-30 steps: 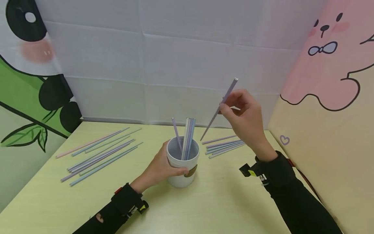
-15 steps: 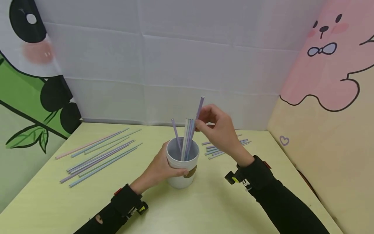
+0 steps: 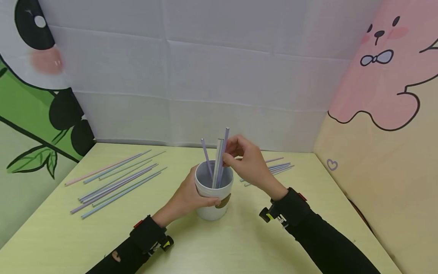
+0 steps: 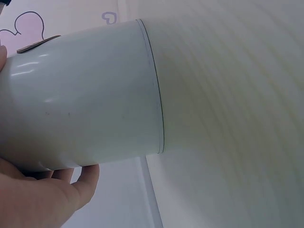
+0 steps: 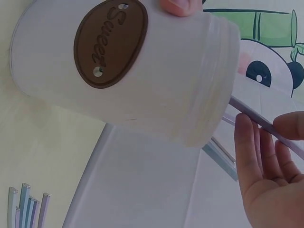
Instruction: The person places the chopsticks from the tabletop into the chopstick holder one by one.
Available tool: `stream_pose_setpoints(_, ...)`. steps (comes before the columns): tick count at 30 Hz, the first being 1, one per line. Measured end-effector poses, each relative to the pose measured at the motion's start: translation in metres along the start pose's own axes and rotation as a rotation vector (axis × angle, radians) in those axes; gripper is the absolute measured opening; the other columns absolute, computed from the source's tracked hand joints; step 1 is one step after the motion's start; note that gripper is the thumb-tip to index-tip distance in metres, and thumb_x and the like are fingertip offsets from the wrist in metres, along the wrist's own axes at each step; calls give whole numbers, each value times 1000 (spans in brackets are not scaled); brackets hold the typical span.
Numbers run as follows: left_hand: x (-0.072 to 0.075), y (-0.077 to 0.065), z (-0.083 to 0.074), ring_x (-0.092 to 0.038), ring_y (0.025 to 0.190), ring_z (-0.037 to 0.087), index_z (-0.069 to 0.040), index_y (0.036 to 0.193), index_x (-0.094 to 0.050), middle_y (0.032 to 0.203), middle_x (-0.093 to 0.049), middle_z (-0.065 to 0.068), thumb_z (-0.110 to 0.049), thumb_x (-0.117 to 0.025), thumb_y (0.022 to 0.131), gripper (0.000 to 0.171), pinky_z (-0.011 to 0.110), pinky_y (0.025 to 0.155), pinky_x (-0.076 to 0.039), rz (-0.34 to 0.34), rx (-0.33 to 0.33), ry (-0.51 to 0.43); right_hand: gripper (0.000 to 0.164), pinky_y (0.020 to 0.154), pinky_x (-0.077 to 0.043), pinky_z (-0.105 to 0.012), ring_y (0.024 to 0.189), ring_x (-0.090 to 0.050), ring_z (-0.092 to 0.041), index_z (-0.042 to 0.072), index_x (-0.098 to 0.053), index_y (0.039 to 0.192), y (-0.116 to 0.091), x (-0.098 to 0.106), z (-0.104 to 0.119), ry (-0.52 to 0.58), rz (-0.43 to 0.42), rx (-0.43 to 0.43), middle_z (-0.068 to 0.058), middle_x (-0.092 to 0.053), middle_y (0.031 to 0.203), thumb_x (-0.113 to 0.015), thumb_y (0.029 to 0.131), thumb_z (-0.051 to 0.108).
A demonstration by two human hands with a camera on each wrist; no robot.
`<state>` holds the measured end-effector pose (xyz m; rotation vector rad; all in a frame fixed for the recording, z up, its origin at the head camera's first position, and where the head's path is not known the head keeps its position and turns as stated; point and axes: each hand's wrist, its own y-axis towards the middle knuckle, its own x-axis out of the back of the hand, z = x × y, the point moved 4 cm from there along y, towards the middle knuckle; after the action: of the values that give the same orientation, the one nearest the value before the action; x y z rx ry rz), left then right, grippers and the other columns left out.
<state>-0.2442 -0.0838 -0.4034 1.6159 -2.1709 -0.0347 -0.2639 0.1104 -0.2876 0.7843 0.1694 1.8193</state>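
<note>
A white cup [image 3: 209, 214] stands upright on the table, and my left hand [image 3: 183, 199] grips it around the side, thumb across the front. Its brown oval tag [image 5: 105, 23] reads "Sweet" in the right wrist view. My right hand [image 3: 251, 163] pinches a purple straw [image 3: 226, 135] between thumb and fingers; the straw's lower end is inside the cup, as the right wrist view [image 5: 251, 112] also shows. Several pale straws [image 3: 218, 161] stand bunched beside it, and another purple straw [image 3: 206, 154] leans left. Their lower ends are partly hidden by the rim.
Several pink, blue, green and purple straws [image 3: 118, 186] lie in a loose spread on the left of the table [image 3: 239, 243]. A smaller group of straws [image 3: 282, 167] lies on the right, partly behind my right hand. A white sheet [image 3: 219, 76] hangs behind the table.
My right hand has moved left and down from above the right-hand straws to the cup, bringing the purple straw's lower end inside. My left hand stays on the cup.
</note>
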Motion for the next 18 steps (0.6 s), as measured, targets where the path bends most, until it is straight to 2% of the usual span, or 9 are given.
stream_pose_setpoints(7, -1, 0, -1, -58, 129, 29, -14, 162, -27, 149, -53, 8, -22, -100, 72, 116, 51, 108, -47, 9, -5, -12, 21, 76, -65, -46, 86, -73, -24, 3, -61, 116, -4, -2, -7, -23, 19, -27, -12, -68, 100, -72, 98, -1)
stream_pose_setpoints(10, -2, 0, -2, -58, 128, 28, -14, 162, -27, 149, -53, 8, -22, -100, 73, 116, 51, 108, -47, 10, -6, -15, 23, 77, -65, -40, 87, -74, -24, 2, -61, 118, -5, 0, -8, -56, 15, -30, -12, -68, 101, -73, 98, 1)
stream_pose_setpoints(14, -2, 0, -2, -58, 128, 28, -14, 162, -27, 148, -53, 8, -22, -100, 72, 116, 51, 108, -47, 6, -2, -7, 24, 78, -63, -31, 90, -75, -22, 2, -61, 121, -8, 6, -7, -108, 1, -21, -11, -70, 102, -71, 99, 4)
stream_pose_setpoints(18, -1, 0, -2, -58, 129, 28, -15, 162, -28, 148, -53, 7, -22, -100, 71, 117, 51, 109, -47, 3, -6, 3, 25, 79, -63, -31, 91, -74, -22, 2, -61, 123, -9, 16, -4, -120, -17, 3, -11, -70, 104, -69, 100, 2)
